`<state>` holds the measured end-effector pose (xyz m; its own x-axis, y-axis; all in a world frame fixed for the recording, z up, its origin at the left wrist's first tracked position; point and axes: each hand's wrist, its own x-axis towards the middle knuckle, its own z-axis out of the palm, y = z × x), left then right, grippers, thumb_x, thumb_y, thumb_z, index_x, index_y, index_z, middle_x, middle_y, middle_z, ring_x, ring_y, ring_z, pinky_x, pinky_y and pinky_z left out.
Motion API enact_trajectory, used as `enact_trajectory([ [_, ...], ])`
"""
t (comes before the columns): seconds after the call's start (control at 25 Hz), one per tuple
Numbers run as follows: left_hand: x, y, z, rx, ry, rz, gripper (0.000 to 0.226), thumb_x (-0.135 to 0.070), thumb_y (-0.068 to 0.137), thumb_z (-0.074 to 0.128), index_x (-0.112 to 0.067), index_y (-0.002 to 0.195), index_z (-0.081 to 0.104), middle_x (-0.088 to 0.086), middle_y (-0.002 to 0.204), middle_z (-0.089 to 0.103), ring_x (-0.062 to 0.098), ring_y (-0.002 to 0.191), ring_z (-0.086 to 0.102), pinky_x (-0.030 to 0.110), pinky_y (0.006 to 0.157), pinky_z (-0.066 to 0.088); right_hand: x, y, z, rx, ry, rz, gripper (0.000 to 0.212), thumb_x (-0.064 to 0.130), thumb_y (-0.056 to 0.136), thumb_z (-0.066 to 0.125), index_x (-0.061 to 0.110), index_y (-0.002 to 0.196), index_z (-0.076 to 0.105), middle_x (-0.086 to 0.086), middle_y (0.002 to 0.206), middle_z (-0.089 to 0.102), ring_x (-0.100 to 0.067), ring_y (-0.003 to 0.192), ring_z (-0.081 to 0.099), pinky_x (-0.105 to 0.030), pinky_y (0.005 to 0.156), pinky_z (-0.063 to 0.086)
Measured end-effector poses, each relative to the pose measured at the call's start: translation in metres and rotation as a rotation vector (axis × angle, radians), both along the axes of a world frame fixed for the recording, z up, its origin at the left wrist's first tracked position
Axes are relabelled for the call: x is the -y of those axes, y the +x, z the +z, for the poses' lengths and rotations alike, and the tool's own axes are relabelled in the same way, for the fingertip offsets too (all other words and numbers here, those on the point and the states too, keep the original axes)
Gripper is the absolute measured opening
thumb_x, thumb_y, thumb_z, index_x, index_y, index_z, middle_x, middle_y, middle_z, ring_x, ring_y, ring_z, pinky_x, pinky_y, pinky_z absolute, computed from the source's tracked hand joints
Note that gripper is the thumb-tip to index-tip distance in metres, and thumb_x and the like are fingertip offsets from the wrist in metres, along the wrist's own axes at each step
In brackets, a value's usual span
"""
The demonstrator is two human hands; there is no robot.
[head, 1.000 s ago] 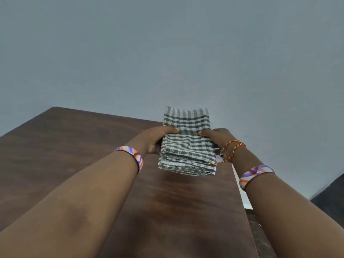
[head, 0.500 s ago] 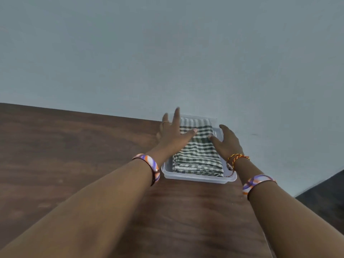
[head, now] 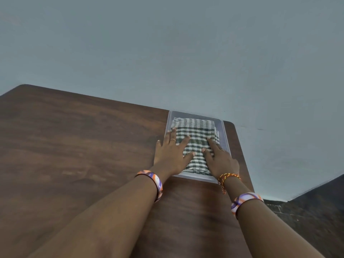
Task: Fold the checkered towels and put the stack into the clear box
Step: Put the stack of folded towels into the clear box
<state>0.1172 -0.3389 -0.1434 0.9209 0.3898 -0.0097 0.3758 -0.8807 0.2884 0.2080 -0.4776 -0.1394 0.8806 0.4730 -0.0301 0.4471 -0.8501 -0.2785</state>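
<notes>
The folded stack of green-and-white checkered towels (head: 197, 138) lies inside the shallow clear plastic box (head: 224, 135), which sits at the far right corner of the dark brown wooden tabletop (head: 83, 146). The left hand (head: 172, 155) rests flat on the stack's left side, fingers (head: 184, 143) spread apart. The right hand (head: 221, 161) lies flat on the right side, fingers likewise extended, gripping nothing.
</notes>
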Motion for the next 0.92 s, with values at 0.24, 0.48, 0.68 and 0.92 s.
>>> enact_trajectory([
  [0.24,-0.011,-0.102,-0.001,-0.006,0.020,0.109,0.062,-0.062,0.092,0.027,-0.040,0.148,0.010,0.009,0.160,-0.003,0.025,0.148,-0.005,0.052,0.114,0.020,-0.019,-0.091,0.001,-0.024,0.019,0.115,0.052,0.050,0.097,0.024,0.037,0.147,0.020,0.001,0.152,0.036,-0.027,0.134,0.040,-0.048,0.102,0.034],
  [0.48,-0.040,-0.197,0.000,-0.026,0.000,0.225,0.063,-0.062,0.091,0.028,-0.042,0.148,0.009,0.004,0.161,-0.005,0.022,0.148,-0.008,0.050,0.115,0.023,-0.058,-0.173,0.000,-0.046,0.045,0.229,0.052,0.049,0.097,0.023,0.036,0.147,0.019,-0.003,0.150,0.039,-0.027,0.134,0.040,-0.049,0.101,0.032],
  [0.68,-0.069,-0.225,0.000,-0.027,0.008,0.252,0.062,-0.061,0.091,0.029,-0.043,0.148,0.010,0.002,0.161,-0.004,0.020,0.148,-0.008,0.048,0.113,0.025,-0.091,-0.198,-0.002,-0.053,0.056,0.246,0.052,0.048,0.097,0.023,0.035,0.147,0.020,-0.003,0.150,0.038,-0.027,0.135,0.039,-0.048,0.101,0.032],
  [0.92,-0.128,-0.209,0.005,-0.014,-0.002,0.223,0.059,-0.060,0.092,0.030,-0.043,0.147,0.014,0.001,0.161,-0.003,0.020,0.148,-0.007,0.048,0.112,0.028,-0.144,-0.187,0.000,-0.053,0.071,0.201,0.052,0.045,0.097,0.026,0.033,0.147,0.021,-0.003,0.147,0.042,-0.025,0.133,0.041,-0.048,0.099,0.033],
])
